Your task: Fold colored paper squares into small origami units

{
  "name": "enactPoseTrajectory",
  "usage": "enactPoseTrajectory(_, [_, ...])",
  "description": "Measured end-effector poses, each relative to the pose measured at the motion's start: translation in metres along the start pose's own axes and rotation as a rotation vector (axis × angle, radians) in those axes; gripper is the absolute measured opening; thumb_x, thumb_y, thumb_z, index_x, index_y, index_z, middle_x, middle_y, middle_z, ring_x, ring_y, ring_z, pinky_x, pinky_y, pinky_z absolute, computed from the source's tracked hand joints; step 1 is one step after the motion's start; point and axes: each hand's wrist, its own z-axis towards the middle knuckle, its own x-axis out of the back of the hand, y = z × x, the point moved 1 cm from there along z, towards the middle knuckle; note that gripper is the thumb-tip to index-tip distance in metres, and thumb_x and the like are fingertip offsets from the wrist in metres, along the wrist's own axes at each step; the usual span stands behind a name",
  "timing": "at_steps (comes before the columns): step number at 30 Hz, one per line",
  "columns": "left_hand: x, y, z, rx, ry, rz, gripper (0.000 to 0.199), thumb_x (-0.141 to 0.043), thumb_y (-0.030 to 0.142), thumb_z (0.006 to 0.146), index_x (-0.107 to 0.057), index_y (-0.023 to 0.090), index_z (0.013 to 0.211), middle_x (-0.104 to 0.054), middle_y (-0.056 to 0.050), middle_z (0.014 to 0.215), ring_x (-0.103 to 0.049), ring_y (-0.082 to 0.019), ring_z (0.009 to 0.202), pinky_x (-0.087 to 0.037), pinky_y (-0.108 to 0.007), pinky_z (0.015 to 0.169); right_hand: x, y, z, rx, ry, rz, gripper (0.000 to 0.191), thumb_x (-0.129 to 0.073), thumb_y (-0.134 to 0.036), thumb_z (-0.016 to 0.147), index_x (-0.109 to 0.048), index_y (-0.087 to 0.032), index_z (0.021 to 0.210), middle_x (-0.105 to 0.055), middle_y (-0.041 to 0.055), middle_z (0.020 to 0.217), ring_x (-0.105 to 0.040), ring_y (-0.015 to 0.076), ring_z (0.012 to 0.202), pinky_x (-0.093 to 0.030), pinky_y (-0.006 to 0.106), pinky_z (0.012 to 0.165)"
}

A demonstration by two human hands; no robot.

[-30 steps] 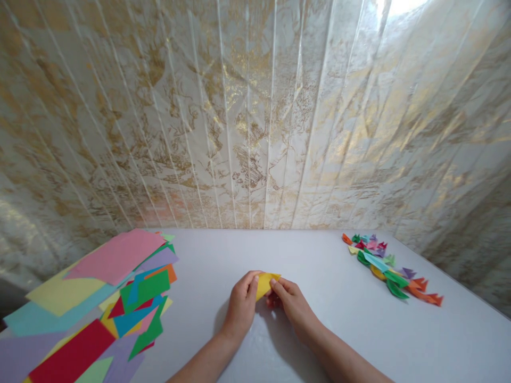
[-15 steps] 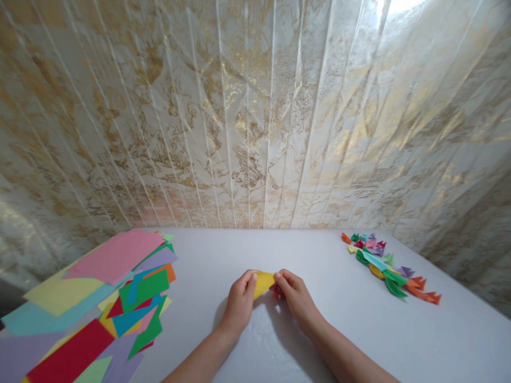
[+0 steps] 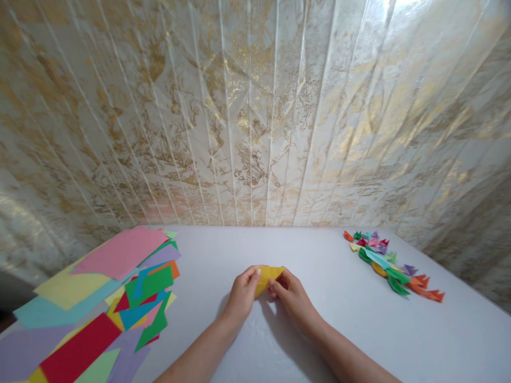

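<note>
A small folded piece of yellow paper [image 3: 265,277] is held between both hands, a little above the white table. My left hand [image 3: 242,290] pinches its left end, the thumb lying on the near face. At the right end, my right hand [image 3: 292,294] is closed on the paper, its thumb and fingertips at the lower edge and the upper corner against the index finger. The fingers behind the sheet are hidden.
On the left of the white table [image 3: 215,250] lie overlapping sheets and cut pieces of coloured paper, among them a pink sheet [image 3: 123,250] and a red rectangle [image 3: 82,348]. Small folded paper shapes [image 3: 397,276] lie in rows at the right. A patterned curtain [image 3: 255,117] hangs behind.
My right thumb and fingers have shifted down along the yellow paper, and more of its face shows. My left hand keeps its pinch. The view has moved slightly.
</note>
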Motion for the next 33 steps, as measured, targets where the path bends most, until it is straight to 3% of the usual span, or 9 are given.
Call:
enactPoseTrajectory(3, [-0.001,0.001,-0.001,-0.010,-0.037,0.018,0.042,-0.051,0.050,0.085,-0.068,0.013,0.096,-0.072,-0.007,0.088,-0.064,-0.022,0.085,-0.048,-0.030,0.077,0.002,-0.006,0.001,-0.012,0.068,0.058,0.032,-0.069,-0.045,0.072,-0.051,-0.019,0.070,-0.054,-0.0019,0.062,-0.051,0.0130,0.058,-0.042,0.026,0.059])
enactPoseTrajectory(8, [-0.001,0.003,-0.002,0.000,-0.072,0.134,0.031,-0.056,0.043,0.082,-0.068,0.014,0.082,-0.068,-0.005,0.080,-0.061,-0.020,0.080,-0.046,-0.028,0.074,0.013,-0.012,0.003,-0.032,0.097,0.048,0.035,-0.067,-0.050,0.073,-0.050,-0.019,0.072,-0.053,-0.0021,0.064,-0.049,0.0129,0.059,-0.040,0.025,0.056])
enactPoseTrajectory(14, [-0.001,0.006,-0.002,0.018,-0.117,0.085,0.032,-0.063,0.046,0.076,-0.064,0.014,0.081,-0.063,-0.001,0.073,-0.057,-0.017,0.073,-0.043,-0.025,0.067,0.010,-0.005,0.000,0.032,-0.082,-0.172,0.025,-0.059,-0.040,0.081,-0.047,-0.020,0.074,-0.047,-0.0044,0.063,-0.042,0.0109,0.057,-0.032,0.023,0.053])
enactPoseTrajectory(18, [0.000,0.003,-0.002,0.046,-0.059,0.110,0.032,-0.064,0.047,0.074,-0.058,0.015,0.069,-0.053,0.003,0.063,-0.047,-0.012,0.062,-0.036,-0.023,0.058,0.005,-0.003,-0.005,0.037,-0.124,-0.224,0.020,-0.055,-0.036,0.084,-0.046,-0.020,0.075,-0.046,-0.0050,0.064,-0.041,0.0109,0.058,-0.030,0.023,0.053])
enactPoseTrajectory(29, [0.001,0.006,-0.003,0.101,0.084,-0.102,0.036,-0.069,0.050,0.069,-0.055,0.016,0.070,-0.052,0.004,0.063,-0.044,-0.010,0.060,-0.035,-0.021,0.057,0.002,-0.007,-0.005,0.005,-0.142,-0.226,0.005,-0.049,-0.023,0.074,-0.046,-0.020,0.071,-0.043,-0.0061,0.059,-0.038,0.0105,0.055,-0.029,0.023,0.052])
enactPoseTrajectory(33, [0.004,0.006,-0.002,0.101,0.135,-0.147,0.036,-0.070,0.049,0.069,-0.054,0.017,0.069,-0.051,0.004,0.062,-0.044,-0.010,0.059,-0.035,-0.021,0.057,0.001,-0.009,-0.007,0.002,-0.150,-0.202,0.003,-0.049,-0.019,0.071,-0.046,-0.020,0.069,-0.049,-0.0047,0.060,-0.042,0.0110,0.057,-0.030,0.023,0.054])
